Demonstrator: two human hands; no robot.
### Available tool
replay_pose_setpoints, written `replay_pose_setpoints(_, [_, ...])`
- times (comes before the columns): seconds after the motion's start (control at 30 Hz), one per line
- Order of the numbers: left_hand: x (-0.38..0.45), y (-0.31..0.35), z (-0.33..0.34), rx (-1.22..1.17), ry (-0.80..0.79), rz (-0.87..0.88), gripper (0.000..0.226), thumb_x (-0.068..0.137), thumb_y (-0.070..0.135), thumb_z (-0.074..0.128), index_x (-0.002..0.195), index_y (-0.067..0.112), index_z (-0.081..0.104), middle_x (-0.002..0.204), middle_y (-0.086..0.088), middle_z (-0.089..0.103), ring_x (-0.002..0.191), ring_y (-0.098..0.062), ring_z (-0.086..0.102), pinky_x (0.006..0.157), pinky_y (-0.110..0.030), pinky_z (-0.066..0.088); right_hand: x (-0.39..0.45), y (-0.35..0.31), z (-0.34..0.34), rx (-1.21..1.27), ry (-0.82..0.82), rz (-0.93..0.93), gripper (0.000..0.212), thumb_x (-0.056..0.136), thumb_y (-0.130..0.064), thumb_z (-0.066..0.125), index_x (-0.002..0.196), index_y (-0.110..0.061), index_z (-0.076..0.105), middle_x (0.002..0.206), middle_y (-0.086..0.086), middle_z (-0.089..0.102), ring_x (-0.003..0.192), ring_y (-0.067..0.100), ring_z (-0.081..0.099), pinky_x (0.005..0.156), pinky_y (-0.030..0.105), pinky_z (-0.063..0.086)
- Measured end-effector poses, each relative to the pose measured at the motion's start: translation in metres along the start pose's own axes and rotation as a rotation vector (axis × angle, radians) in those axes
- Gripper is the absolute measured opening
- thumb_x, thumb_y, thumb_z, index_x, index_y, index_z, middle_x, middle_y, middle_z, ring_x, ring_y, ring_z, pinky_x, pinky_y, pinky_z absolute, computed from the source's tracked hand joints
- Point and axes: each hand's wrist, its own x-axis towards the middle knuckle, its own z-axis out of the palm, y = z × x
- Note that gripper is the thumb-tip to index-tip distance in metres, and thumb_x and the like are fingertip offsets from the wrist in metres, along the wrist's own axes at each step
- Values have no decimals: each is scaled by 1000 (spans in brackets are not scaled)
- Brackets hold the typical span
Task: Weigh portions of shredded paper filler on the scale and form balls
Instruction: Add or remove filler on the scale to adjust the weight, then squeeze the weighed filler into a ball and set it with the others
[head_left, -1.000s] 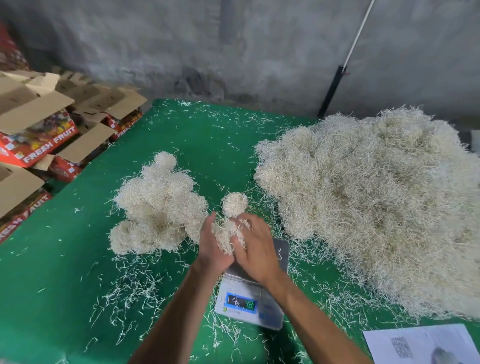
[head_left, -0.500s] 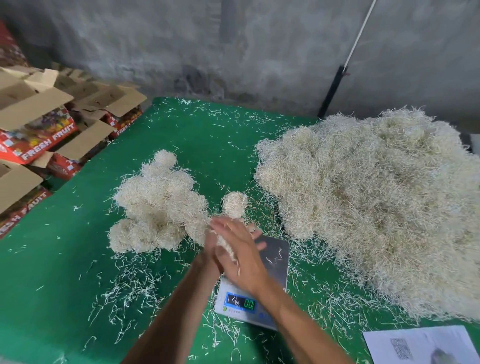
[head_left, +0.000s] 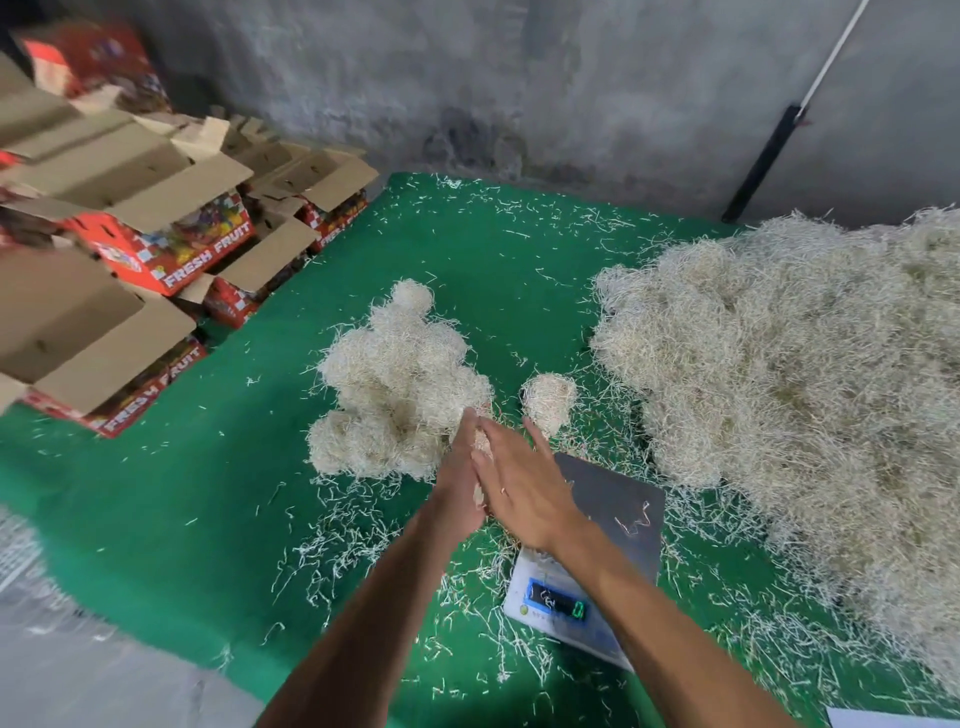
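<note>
On the green table (head_left: 218, 519), fruit boxes (head_left: 156, 249) beyond its left edge, finished balls (head_left: 400, 384) lie mid-table just behind the left hand (head_left: 457, 493) and right hand (head_left: 524, 493), flat palms pressing a pale shredded wad (head_left: 482, 447) beside the scale (head_left: 602, 530), before the big filler heap (head_left: 805, 389) at the right edge.

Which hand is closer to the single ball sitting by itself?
Right. The right hand has fingertips just below the lone ball; the left hand is farther left, near the ball pile.
</note>
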Motion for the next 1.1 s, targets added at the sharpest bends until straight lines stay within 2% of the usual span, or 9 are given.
replay_pose_setpoints(0.13, [20, 52, -46, -177, 283, 89, 78, 93, 73, 39, 150, 19, 41, 156, -9, 41, 142, -30, 42, 116, -51, 35, 16, 13, 4, 168, -158, 85, 73, 106, -67, 12, 159, -22, 34, 166, 2, 34, 143, 17, 46, 122, 48, 34])
replay_pose_setpoints(0.23, [33, 106, -74, -696, 217, 147, 88, 83, 79, 51, 149, 23, 36, 158, -9, 35, 140, -34, 41, 109, -58, 41, 19, 31, 4, 195, -176, 97, 67, 108, -65, 18, 148, -23, 50, 146, 4, 56, 111, 13, 68, 101, 41, 54])
replay_pose_setpoints(0.33, [40, 117, -82, -987, 69, 40, 125, 67, 88, 59, 158, 15, 14, 163, -24, 12, 144, -52, 24, 101, -69, 42, 29, 49, 3, 186, -156, 146, 66, 108, -65, 21, 143, -21, 56, 128, 5, 68, 92, 9, 71, 89, 33, 58])
replay_pose_setpoints(0.5, [61, 72, -48, -723, -51, -33, 109, 75, 86, 52, 149, 7, 37, 148, -26, 45, 128, -47, 51, 99, -71, 42, 24, 83, 6, 287, 3, 200, 33, 112, -43, 38, 128, -28, 62, 93, -5, 71, 71, 7, 67, 65, 35, 59])
replay_pose_setpoints(0.6, [82, 48, -14, -559, -130, -60, 97, 79, 87, 43, 142, 14, 50, 145, -18, 52, 124, -37, 55, 91, -61, 50, 16, 117, -6, 323, 100, 298, 37, 109, -43, 43, 132, -20, 63, 112, 3, 75, 92, 8, 71, 84, 35, 62])
replay_pose_setpoints(0.7, [109, 35, 27, -328, -200, -83, 93, 80, 87, 43, 139, 16, 53, 140, -13, 58, 121, -32, 62, 91, -57, 53, 6, 151, -23, 238, 226, 344, 38, 106, -43, 51, 135, -21, 62, 123, 1, 70, 90, -12, 58, 80, 18, 55])
replay_pose_setpoints(0.8, [133, 18, 75, -52, -207, -104, 83, 80, 84, 50, 131, 19, 61, 129, -7, 67, 111, -26, 69, 87, -50, 58, -5, 193, -39, 52, 327, 436, 42, 103, -47, 60, 137, -24, 61, 144, 6, 59, 123, 12, 56, 105, 45, 52])
replay_pose_setpoints(0.9, [149, 4, 117, 168, -246, -86, 70, 89, 75, 48, 130, 19, 61, 128, -4, 68, 108, -21, 71, 77, -39, 60, -7, 233, -51, -123, 237, 614, 69, 96, -70, 53, 150, -27, 46, 166, 11, 32, 151, 32, 32, 121, 54, 28])
replay_pose_setpoints(1.1, [170, -20, 159, 375, -296, -38, 63, 95, 64, 47, 133, 15, 57, 133, -5, 64, 114, -20, 67, 95, -42, 56, -9, 298, -26, -283, -183, 735, 96, 92, -80, 39, 165, -31, 1, 170, 7, -15, 158, 38, -3, 126, 60, 5])
